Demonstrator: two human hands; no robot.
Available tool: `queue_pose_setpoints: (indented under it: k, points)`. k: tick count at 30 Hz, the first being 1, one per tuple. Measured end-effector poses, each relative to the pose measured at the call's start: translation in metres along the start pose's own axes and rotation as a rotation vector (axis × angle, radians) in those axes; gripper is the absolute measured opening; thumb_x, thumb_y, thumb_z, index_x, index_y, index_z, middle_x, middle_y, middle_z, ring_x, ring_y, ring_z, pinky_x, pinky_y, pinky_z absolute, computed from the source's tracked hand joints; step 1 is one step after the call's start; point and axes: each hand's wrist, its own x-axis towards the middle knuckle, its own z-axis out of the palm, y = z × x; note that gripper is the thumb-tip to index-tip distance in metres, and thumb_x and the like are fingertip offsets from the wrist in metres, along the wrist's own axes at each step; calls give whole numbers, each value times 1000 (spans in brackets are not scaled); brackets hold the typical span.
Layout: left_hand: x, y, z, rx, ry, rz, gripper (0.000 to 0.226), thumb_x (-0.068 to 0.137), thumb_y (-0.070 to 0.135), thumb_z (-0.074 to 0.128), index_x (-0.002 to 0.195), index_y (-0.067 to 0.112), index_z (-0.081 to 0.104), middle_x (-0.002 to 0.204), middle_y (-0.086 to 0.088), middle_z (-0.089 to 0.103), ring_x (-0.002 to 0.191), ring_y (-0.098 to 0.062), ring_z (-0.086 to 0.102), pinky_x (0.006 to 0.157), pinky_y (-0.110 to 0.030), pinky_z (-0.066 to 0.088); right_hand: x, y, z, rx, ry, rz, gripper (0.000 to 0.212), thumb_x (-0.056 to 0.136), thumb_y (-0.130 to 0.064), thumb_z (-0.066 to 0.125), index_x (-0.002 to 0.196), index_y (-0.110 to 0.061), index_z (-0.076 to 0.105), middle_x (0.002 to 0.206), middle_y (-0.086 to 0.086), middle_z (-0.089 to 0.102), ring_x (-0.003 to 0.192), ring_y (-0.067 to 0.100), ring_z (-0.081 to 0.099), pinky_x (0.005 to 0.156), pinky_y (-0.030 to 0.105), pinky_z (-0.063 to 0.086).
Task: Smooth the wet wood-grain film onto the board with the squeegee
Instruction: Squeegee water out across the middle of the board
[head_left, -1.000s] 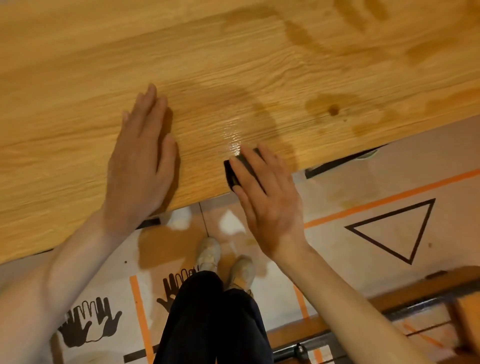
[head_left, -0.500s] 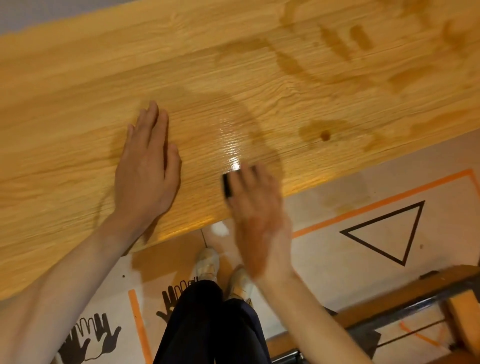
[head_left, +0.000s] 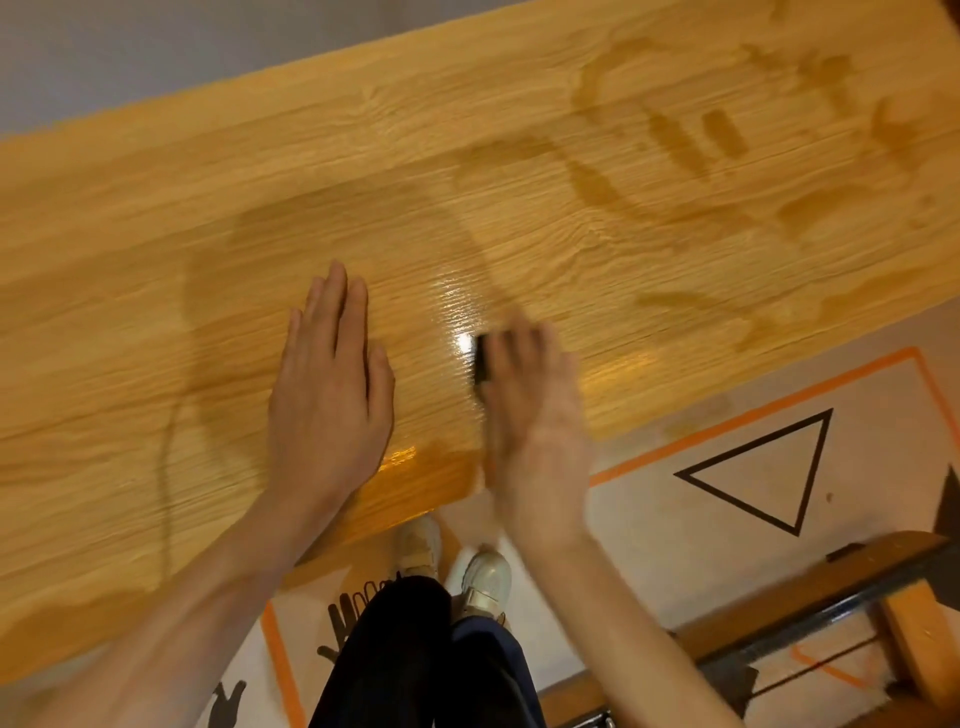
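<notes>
Squeegee (head_left: 480, 358) moved further onto film (head_left: 519, 218); my right hand (head_left: 535, 415) grasps it, left hand (head_left: 332, 395) flat. Mid-stroke; next needs firm pressure.

Right hand (head_left: 530, 415) on squeegee (head_left: 481, 357) (blurred), wet film (head_left: 519, 208)

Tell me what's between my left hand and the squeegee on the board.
In the head view, only bare wet film, shiny with glare, lies between the left hand and the squeegee under the right hand.
</notes>
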Motion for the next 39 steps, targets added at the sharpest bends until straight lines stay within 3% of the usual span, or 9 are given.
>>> queue_pose_setpoints:
  k: [1, 4, 9, 12, 16, 19, 26, 32, 39]
  points:
    - [0, 1, 0, -2, -8, -1, 55, 109, 25, 30, 159, 3, 26, 169, -11, 18, 158, -22, 13, 128, -29, 0, -4, -16, 5, -19, -82, -112, 61, 94, -7, 55, 149, -2, 28, 156, 19, 29, 146, 36, 22, 120, 48, 20]
    - [0, 4, -1, -1, -20, -10, 56, 109, 26, 29, 160, 5, 24, 170, -9, 17, 158, -21, 11, 128, -28, -1, 8, 5, -1, 27, -133, -232, 52, 94, -9, 59, 144, -10, 45, 153, 10, 39, 145, 28, 28, 119, 48, 24]
    - [-1, 2, 1, -14, -9, 3, 55, 108, 23, 30, 159, 2, 26, 169, -13, 19, 158, -24, 14, 129, -34, 3, 40, 95, -44, 47, 45, 211, 45, 101, -17, 42, 145, -7, 44, 154, 12, 36, 147, 29, 25, 120, 51, 19]
    - [-1, 0, 1, -14, 6, 25, 54, 108, 20, 31, 158, 0, 27, 167, -16, 20, 157, -28, 17, 129, -41, 11, 47, 61, -33, 28, 154, 393, 44, 102, -19, 39, 145, -6, 43, 154, 14, 35, 146, 31, 23, 119, 51, 20]
    - [-1, 0, 2, -15, -14, 6, 55, 107, 22, 28, 158, 0, 27, 168, -15, 19, 157, -28, 16, 128, -41, 11, 24, -33, 9, 39, 54, 41, 42, 100, -13, 53, 142, -10, 49, 153, 11, 39, 147, 29, 25, 120, 45, 22]
    - [-1, 1, 2, -6, -27, 7, 55, 108, 23, 26, 159, 2, 26, 169, -14, 19, 157, -27, 16, 128, -41, 12, 26, -19, 4, 35, -78, -147, 50, 96, -8, 60, 144, -16, 46, 155, 6, 36, 148, 23, 23, 122, 43, 18]
    - [-1, 1, 0, -25, -43, -18, 53, 109, 23, 28, 159, 6, 24, 168, -12, 17, 156, -26, 15, 127, -42, 11, 67, 90, -41, 79, 54, 274, 45, 104, -22, 37, 148, -12, 39, 157, 8, 30, 149, 22, 16, 119, 52, 21]
    - [2, 3, -2, -71, -92, -44, 57, 107, 24, 29, 160, 6, 21, 169, -10, 14, 158, -23, 11, 129, -39, 8, -16, 59, -45, 68, -146, 10, 48, 102, -15, 37, 149, -16, 34, 161, 3, 24, 151, 22, 13, 122, 46, 13]
    - [3, 1, -3, -55, -113, -40, 57, 109, 34, 23, 160, 7, 23, 170, -8, 14, 158, -22, 10, 129, -35, 4, 133, 87, -28, 14, -109, -80, 45, 105, -18, 34, 150, -15, 36, 157, 9, 32, 149, 28, 19, 122, 44, 16]
